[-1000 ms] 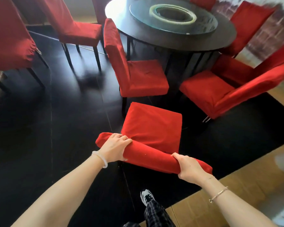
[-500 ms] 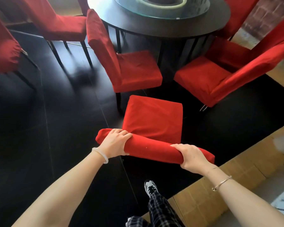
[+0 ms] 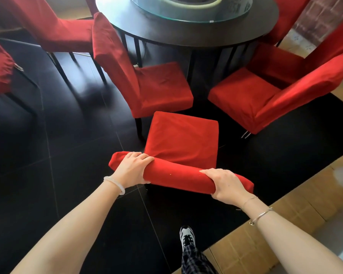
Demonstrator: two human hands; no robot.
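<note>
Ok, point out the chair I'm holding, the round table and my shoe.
held chair (image 3: pixel 183 141), head view, middle of its seat.
round table (image 3: pixel 186 34), head view, bare dark top near the rim.
shoe (image 3: pixel 187 235), head view, its laced upper.

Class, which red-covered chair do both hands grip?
The nearest chair, seat toward the round table; the left hand and right hand grip its backrest. The others stand untouched.

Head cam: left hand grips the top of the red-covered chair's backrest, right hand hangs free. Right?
No. The right hand does not hang free: it grips the top of the red-covered chair's backrest too, near its right end. The left hand grips it as stated. The head view shows both.
</note>
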